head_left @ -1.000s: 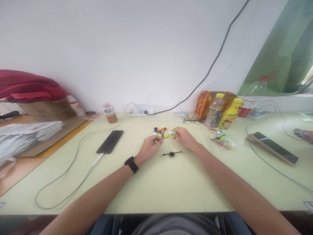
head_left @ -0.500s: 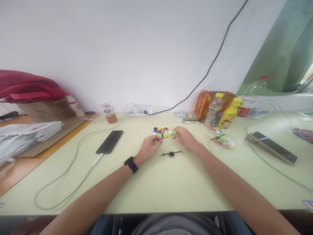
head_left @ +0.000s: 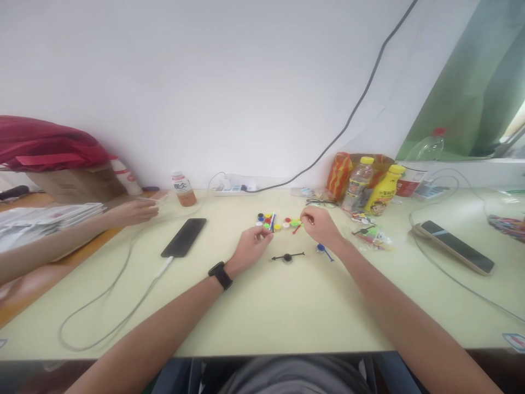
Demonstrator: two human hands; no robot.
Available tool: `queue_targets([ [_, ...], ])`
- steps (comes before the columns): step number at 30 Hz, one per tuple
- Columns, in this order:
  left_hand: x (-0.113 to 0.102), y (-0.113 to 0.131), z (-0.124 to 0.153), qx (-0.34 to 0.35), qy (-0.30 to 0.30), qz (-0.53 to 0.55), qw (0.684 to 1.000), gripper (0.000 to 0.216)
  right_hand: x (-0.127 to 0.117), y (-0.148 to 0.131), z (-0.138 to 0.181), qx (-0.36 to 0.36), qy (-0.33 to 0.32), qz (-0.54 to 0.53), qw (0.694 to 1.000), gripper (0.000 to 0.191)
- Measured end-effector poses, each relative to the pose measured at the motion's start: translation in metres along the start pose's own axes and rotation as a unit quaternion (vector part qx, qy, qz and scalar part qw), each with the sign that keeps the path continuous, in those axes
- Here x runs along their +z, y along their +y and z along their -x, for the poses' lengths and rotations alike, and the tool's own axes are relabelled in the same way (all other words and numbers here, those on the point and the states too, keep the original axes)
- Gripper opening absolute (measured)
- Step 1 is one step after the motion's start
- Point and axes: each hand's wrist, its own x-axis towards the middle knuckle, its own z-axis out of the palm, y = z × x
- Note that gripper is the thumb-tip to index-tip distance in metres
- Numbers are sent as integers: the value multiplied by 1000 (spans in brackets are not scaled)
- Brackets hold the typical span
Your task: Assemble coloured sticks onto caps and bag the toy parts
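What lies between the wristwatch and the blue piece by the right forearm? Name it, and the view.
The black arrow-shaped piece lies on the table between the wristwatch and the blue piece, as the head view shows.

discs (head_left: 278,227): middle of the desk (head_left: 311,317), aka clock centre
arrow piece (head_left: 287,258): roughly 6 o'clock
plugged-in phone (head_left: 184,237): 9ish
eyeglasses (head_left: 321,203): like 2 o'clock
power strip (head_left: 229,190): 10ish, by the wall (head_left: 205,82)
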Motion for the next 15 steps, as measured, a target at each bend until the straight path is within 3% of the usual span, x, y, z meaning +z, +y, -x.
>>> queue_targets([
  [7,0,1,1,0,0,-1,1000,23,-9,-22,4,3,-135,-170,976,21],
  [11,-1,2,1,6,-1,1,1000,23,-4,-40,12,-9,-209,-147,967,17],
  [15,-1,3,1,9,-7,3,1000,25,-3,-53,19,-31,-237,-118,964,13],
])
